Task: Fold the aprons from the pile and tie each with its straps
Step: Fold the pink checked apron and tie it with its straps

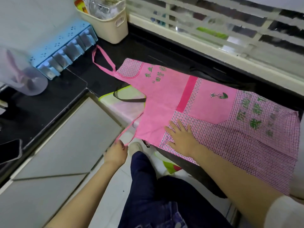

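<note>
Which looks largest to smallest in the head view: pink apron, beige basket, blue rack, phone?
1. pink apron, by far.
2. blue rack and beige basket: near alike, and the basket is cut by the top edge, so unranked.
3. phone, smallest, cut by the left edge.

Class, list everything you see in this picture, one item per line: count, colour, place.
pink apron: one, pink and checked, spread on black counter
waist strap: one, pink, hanging off the counter edge
second apron: one, pale, green-edged, under the pink one
basket: one, cream, back of counter
rack: one, blue, against the wall
jug: one, clear, left
phone: one, dark, far left
left hand: pinching the waist strap
right hand: flat on the pink apron
</note>
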A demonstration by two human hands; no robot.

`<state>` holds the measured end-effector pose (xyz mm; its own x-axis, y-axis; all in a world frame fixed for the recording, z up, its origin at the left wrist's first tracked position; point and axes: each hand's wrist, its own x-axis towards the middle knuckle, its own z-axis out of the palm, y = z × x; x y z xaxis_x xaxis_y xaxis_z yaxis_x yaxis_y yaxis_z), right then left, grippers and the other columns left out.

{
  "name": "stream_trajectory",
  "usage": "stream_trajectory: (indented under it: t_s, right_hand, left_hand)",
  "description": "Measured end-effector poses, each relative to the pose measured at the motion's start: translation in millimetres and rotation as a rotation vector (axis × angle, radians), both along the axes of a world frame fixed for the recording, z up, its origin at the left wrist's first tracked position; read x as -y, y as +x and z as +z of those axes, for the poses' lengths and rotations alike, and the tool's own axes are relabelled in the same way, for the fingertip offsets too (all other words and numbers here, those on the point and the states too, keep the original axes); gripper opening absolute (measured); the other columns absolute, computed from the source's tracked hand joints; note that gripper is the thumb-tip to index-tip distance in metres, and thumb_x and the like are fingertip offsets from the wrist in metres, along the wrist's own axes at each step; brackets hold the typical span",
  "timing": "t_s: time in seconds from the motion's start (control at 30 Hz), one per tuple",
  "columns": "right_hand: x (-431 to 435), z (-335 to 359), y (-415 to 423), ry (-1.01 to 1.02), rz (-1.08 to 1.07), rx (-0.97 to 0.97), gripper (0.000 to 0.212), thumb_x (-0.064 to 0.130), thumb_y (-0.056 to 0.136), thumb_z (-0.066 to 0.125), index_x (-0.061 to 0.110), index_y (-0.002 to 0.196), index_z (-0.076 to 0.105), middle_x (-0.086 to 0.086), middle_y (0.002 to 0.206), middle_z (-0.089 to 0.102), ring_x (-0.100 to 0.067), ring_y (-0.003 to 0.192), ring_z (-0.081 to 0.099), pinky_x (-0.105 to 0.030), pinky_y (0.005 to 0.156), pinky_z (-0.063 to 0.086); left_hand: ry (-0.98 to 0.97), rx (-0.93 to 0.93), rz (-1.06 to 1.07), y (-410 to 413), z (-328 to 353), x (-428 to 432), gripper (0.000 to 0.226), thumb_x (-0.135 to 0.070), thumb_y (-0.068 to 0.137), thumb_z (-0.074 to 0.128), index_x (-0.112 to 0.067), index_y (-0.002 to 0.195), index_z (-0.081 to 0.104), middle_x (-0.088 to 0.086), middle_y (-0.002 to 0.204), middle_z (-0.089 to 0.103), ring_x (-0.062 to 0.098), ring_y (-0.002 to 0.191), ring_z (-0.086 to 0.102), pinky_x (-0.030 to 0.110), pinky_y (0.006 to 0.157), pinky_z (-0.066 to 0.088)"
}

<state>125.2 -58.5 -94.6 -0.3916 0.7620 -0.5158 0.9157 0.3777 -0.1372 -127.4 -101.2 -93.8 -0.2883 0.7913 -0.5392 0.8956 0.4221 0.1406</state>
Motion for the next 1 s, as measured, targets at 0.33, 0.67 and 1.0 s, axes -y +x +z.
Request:
stream_trajectory:
  t_s: [0.33,0.67,1.0]
  right_hand:
    - [60.4,2.5,11.3,0.080,-0.062,-0.038,0.072,0.041,0.097,0.043,0.016,0.151,0.004,-0.009,0.159,-0.006,-0.032,0.145,-0.007,-0.055,0.115,0.001]
    - [59.9,12.6,33.7,0.077,-0.280,-0.237,0.051,0.002,0.095,0.041,0.017,0.143,0.034,-0.002,0.150,0.033,-0.019,0.139,0.030,-0.031,0.113,0.025]
    - [67.8,30.9,68.9,0.084,-0.595,-0.246,0.033,0.011,0.098,0.042,0.016,0.129,0.051,-0.005,0.119,0.063,-0.021,0.107,0.060,-0.028,0.093,0.044]
  left_hand:
    - [0.319,0.169,-0.710,73.9,2.6,-10.3,0.072,-0.014,0.081,0.059,-0.017,0.146,0.029,0.006,0.157,0.015,0.031,0.145,0.009,0.050,0.118,0.009]
    - [0.248,-0.096,-0.844,104.6,-3.6,-22.3,0.062,-0.011,0.094,0.042,-0.021,0.149,0.016,0.007,0.157,0.011,0.032,0.142,0.014,0.051,0.113,0.012]
    - [0.315,0.026,-0.843,103.1,12.1,-46.5,0.047,-0.001,0.091,0.041,-0.022,0.133,0.048,0.003,0.130,0.057,0.026,0.115,0.055,0.034,0.096,0.041]
